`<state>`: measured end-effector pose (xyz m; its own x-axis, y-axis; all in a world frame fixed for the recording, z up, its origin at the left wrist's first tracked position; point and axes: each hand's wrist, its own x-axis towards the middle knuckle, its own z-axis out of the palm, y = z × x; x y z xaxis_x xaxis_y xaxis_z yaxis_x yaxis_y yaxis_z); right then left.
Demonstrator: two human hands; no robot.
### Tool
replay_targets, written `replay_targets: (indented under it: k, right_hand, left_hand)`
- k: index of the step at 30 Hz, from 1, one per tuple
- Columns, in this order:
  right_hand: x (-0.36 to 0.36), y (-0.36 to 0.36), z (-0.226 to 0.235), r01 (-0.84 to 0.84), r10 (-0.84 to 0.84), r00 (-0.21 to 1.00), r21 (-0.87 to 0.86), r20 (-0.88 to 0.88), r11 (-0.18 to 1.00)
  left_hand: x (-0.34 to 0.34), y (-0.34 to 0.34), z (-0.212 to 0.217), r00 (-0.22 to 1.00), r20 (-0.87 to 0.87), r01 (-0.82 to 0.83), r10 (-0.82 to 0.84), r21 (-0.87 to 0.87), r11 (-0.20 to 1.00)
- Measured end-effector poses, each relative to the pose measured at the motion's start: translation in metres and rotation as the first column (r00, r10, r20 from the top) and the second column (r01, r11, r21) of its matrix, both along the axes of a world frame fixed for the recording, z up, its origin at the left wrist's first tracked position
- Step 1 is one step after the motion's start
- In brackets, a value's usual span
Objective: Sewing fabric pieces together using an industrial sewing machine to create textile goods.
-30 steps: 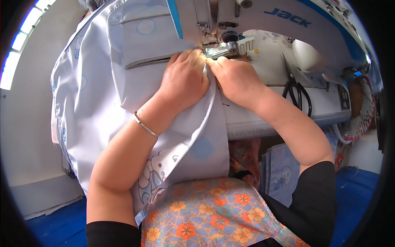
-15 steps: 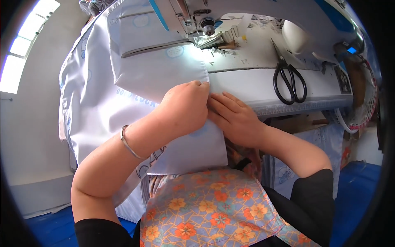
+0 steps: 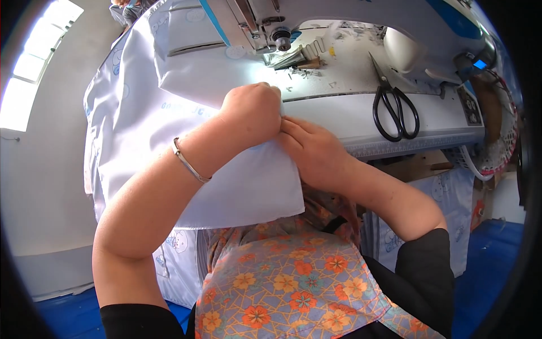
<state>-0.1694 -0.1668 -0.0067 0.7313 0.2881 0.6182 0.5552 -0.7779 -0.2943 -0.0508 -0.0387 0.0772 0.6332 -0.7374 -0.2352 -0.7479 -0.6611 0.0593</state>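
A pale lilac-white fabric (image 3: 248,189) with blue prints lies over the machine bed and drapes toward my lap. My left hand (image 3: 252,114) is closed on its right edge, thumb side up, with a metal bracelet on the wrist. Right against it, my right hand (image 3: 312,148) pinches the same edge; its fingertips are partly hidden behind the left hand. Both hands are on the near side of the sewing machine (image 3: 361,12), whose lit needle area (image 3: 271,53) stands just beyond them over the fabric.
Black-handled scissors (image 3: 397,113) lie on the machine bed to the right. Thread scraps and small metal pieces (image 3: 299,57) sit beside the needle. A ruler strip (image 3: 412,141) runs along the front edge. At far right is a netted basket (image 3: 499,127); another person (image 3: 132,8) shows at top left.
Both hands have moved away from me and slightly left, carrying the fabric edge toward the needle. The fabric's near hem has slid farther up off my lap.
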Motion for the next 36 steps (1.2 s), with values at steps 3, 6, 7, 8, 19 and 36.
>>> replay_targets:
  k: [3, 6, 7, 8, 19, 36]
  right_hand:
    - [0.009, -0.004, 0.007, -0.024, 0.021, 0.989, -0.016, -0.146, 1.000]
    - [0.020, -0.003, 0.006, -0.015, 0.013, 0.984, -0.010, -0.177, 1.000]
    - [0.023, -0.005, 0.007, 0.015, -0.019, 0.986, -0.024, -0.165, 1.000]
    - [0.024, -0.005, 0.007, 0.044, -0.049, 0.987, -0.037, -0.153, 0.998]
    - [0.018, 0.003, 0.003, 0.123, -0.125, 0.985, -0.028, -0.119, 0.992]
    - [-0.036, 0.013, -0.005, 0.101, -0.101, 0.995, 0.116, -0.004, 0.988]
  left_hand:
    - [0.001, -0.001, -0.004, 0.996, 0.081, 0.037, -0.040, 0.031, 0.999]
    - [-0.001, 0.008, -0.008, 0.979, 0.195, 0.066, -0.061, -0.017, 0.998]
    - [-0.003, 0.013, -0.001, 0.977, 0.200, 0.084, -0.079, -0.016, 0.996]
    - [-0.006, 0.021, 0.003, 0.974, 0.206, 0.100, -0.095, -0.013, 0.995]
    - [-0.051, 0.124, 0.022, 0.864, 0.434, -0.088, 0.255, -0.369, 0.925]
    - [-0.100, 0.052, -0.015, 0.998, 0.028, -0.036, 0.055, -0.461, 0.887]
